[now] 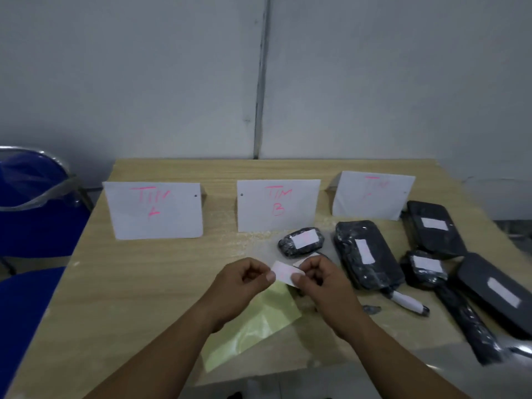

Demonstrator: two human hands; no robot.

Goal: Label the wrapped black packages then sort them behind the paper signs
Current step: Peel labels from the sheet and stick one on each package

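My left hand point(241, 282) and my right hand point(322, 279) pinch a small white label point(286, 272) between them, above a yellow backing sheet point(256, 323) on the table. Three folded paper signs stand at the back: "TIM A" point(155, 210), "TIM B" point(277, 205) and a third sign point(372, 195) with faint writing. Several wrapped black packages lie at the right, most with white labels: a small oval one point(300, 241), a long one point(367, 254), a flat one point(434, 226), a small one point(426, 267), a large one point(501, 292) and a thin unlabelled one point(472, 326).
A white marker pen point(407, 302) lies in front of the long package, with a small dark cap point(371, 309) beside it. A blue chair point(31, 220) stands left of the wooden table point(138, 283). A grey wall rises behind the table.
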